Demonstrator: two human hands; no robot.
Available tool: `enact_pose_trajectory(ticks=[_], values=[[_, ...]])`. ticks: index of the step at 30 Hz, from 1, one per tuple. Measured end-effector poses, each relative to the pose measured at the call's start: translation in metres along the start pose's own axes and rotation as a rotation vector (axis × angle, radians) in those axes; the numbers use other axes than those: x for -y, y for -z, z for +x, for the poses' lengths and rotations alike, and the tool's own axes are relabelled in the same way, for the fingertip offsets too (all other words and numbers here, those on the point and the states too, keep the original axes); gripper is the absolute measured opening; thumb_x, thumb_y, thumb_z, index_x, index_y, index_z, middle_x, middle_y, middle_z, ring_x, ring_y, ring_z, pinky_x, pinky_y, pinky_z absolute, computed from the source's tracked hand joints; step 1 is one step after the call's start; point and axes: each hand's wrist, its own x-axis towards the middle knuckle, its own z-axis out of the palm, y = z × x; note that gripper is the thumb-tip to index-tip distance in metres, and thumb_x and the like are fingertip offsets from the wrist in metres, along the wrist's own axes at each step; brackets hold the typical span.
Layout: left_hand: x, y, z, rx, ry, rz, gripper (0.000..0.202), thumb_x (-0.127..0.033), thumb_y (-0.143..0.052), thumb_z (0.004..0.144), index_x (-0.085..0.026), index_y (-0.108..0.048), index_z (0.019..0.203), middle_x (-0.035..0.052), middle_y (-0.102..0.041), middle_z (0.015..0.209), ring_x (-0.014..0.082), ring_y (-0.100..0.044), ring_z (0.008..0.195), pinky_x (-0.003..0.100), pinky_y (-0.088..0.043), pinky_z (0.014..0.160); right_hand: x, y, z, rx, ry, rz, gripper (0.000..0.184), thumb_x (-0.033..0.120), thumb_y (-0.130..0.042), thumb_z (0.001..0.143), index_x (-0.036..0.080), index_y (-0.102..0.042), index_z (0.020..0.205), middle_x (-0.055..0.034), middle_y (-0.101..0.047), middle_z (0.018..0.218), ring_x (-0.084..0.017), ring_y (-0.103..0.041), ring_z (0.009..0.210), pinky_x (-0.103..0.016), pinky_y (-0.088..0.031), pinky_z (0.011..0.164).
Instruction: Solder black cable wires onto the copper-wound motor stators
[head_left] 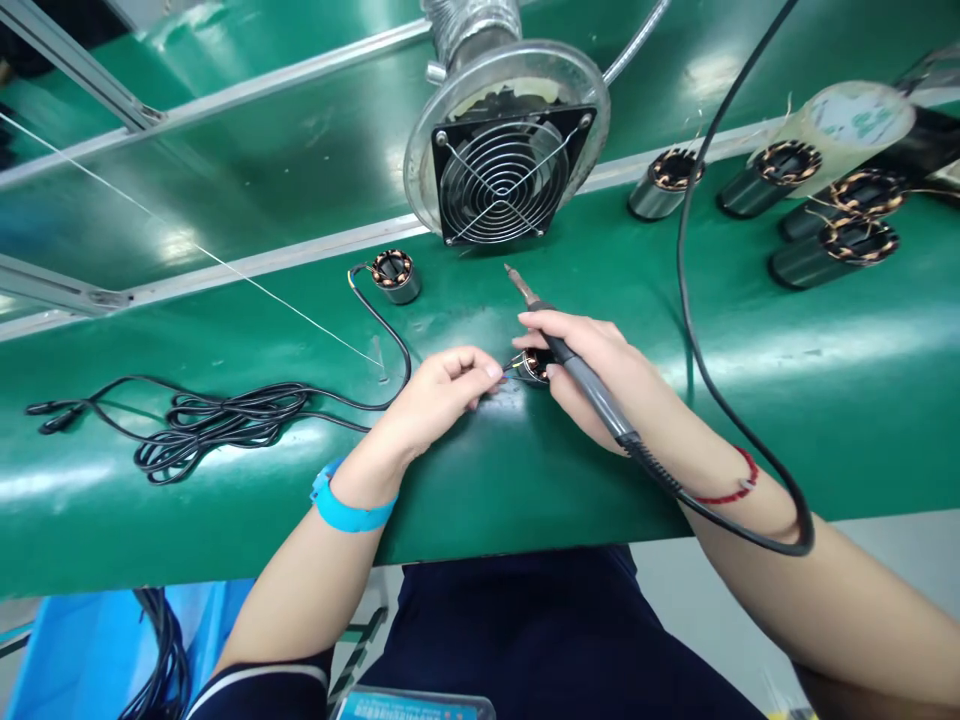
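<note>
A small wound motor stator (534,366) lies on the green bench (525,470) between my hands. My left hand (442,388) is closed in a pinch on a thin wire at the stator's left side. My right hand (592,375) steadies the stator with its fingers and carries a soldering iron (577,372) across them, the tip pointing up and away toward the fan. The iron's black cable loops round my right forearm. A blue strap circles my left wrist and a red cord my right.
A fume extractor fan (504,175) stands behind the work. Another stator (394,274) with a black lead sits left of the fan; a coiled black cable (217,425) lies further left. Several larger stators (825,215) and a tape roll (847,125) are at the right rear. A solder wire (225,262) slants across.
</note>
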Motion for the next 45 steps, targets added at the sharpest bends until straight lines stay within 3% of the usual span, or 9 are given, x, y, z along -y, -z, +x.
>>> enact_pose_trajectory(ticks=[4, 14, 19, 23, 28, 31, 37, 43, 45], values=[[0.000, -0.001, 0.001, -0.095, 0.044, -0.148, 0.017, -0.029, -0.069, 0.064, -0.016, -0.058, 0.063, -0.0037, -0.052, 0.056, 0.0049, -0.038, 0.049, 0.019, -0.023, 0.045, 0.000, -0.005, -0.004, -0.030, -0.035, 0.022, 0.048, 0.009, -0.048, 0.085, 0.027, -0.049, 0.129, -0.0018, -0.074, 0.100, -0.022, -0.067, 0.098, -0.042, -0.051, 0.090], [-0.006, -0.011, 0.001, -0.063, 0.136, -0.175, 0.020, -0.028, -0.079, 0.051, -0.016, -0.065, 0.058, -0.0048, -0.049, 0.048, 0.0062, -0.038, 0.050, 0.023, -0.026, 0.048, -0.001, -0.002, -0.013, -0.091, -0.026, 0.046, 0.048, 0.012, -0.048, 0.087, 0.029, -0.046, 0.132, -0.0025, -0.074, 0.099, -0.022, -0.067, 0.094, -0.043, -0.052, 0.083], [-0.006, -0.012, -0.002, -0.037, 0.142, -0.167, 0.025, -0.034, -0.079, 0.057, -0.016, -0.061, 0.061, -0.0067, -0.042, 0.048, 0.0044, -0.030, 0.046, 0.022, -0.019, 0.046, 0.003, -0.009, -0.014, -0.050, 0.143, 0.050, 0.050, 0.026, -0.058, 0.087, 0.024, -0.042, 0.134, -0.0078, -0.070, 0.107, -0.025, -0.062, 0.096, -0.042, -0.051, 0.081], [-0.004, -0.005, -0.005, 0.020, 0.153, -0.166, 0.027, -0.038, -0.071, 0.069, -0.016, -0.057, 0.061, -0.0077, -0.033, 0.047, 0.0039, -0.024, 0.043, 0.022, -0.013, 0.044, 0.005, -0.015, -0.016, -0.057, 0.130, -0.086, 0.039, 0.025, -0.053, 0.089, 0.023, -0.049, 0.128, -0.0051, -0.070, 0.093, -0.024, -0.061, 0.088, -0.040, -0.046, 0.077], [-0.004, -0.004, -0.007, 0.142, 0.122, -0.095, 0.021, -0.035, -0.070, 0.070, -0.015, -0.064, 0.066, -0.0017, -0.055, 0.056, 0.0060, -0.039, 0.049, 0.021, -0.025, 0.048, 0.009, -0.015, -0.015, -0.174, 0.066, -0.049, 0.036, 0.016, -0.055, 0.089, 0.026, -0.049, 0.123, 0.0004, -0.073, 0.089, -0.020, -0.066, 0.081, -0.037, -0.046, 0.078], [-0.002, -0.012, -0.006, 0.165, 0.051, -0.020, 0.024, -0.033, -0.071, 0.069, -0.015, -0.058, 0.060, -0.0010, -0.057, 0.059, 0.0074, -0.043, 0.054, 0.021, -0.032, 0.052, 0.012, -0.018, -0.013, -0.211, 0.018, -0.033, 0.033, 0.014, -0.054, 0.090, 0.025, -0.051, 0.120, 0.0002, -0.074, 0.089, -0.019, -0.067, 0.080, -0.036, -0.048, 0.078], [-0.001, -0.010, -0.001, -0.138, -0.141, 0.135, 0.015, -0.028, -0.059, 0.080, -0.016, -0.059, 0.071, -0.0040, -0.051, 0.058, 0.0087, -0.041, 0.055, 0.022, -0.034, 0.055, 0.012, -0.015, -0.011, -0.241, -0.017, -0.021, 0.037, 0.018, -0.055, 0.090, 0.023, -0.049, 0.127, -0.0046, -0.075, 0.100, -0.023, -0.068, 0.092, -0.037, -0.052, 0.078], [-0.014, 0.042, 0.014, -0.540, -0.258, 0.308, 0.012, -0.025, -0.055, 0.082, -0.017, -0.057, 0.073, -0.0051, -0.047, 0.061, 0.0094, -0.041, 0.057, 0.022, -0.033, 0.058, 0.000, 0.006, -0.017, -0.324, -0.054, 0.021, 0.040, 0.018, -0.056, 0.090, 0.024, -0.050, 0.129, -0.0055, -0.074, 0.101, -0.024, -0.070, 0.096, -0.039, -0.057, 0.082], [-0.021, 0.060, 0.018, -0.673, -0.268, 0.436, 0.012, -0.025, -0.055, 0.083, -0.016, -0.060, 0.088, -0.0042, -0.050, 0.066, 0.0105, -0.045, 0.061, 0.023, -0.036, 0.062, -0.001, 0.010, -0.018, -0.340, -0.048, 0.039, 0.039, 0.018, -0.057, 0.090, 0.023, -0.052, 0.128, -0.0058, -0.074, 0.099, -0.023, -0.071, 0.093, -0.037, -0.058, 0.080]])
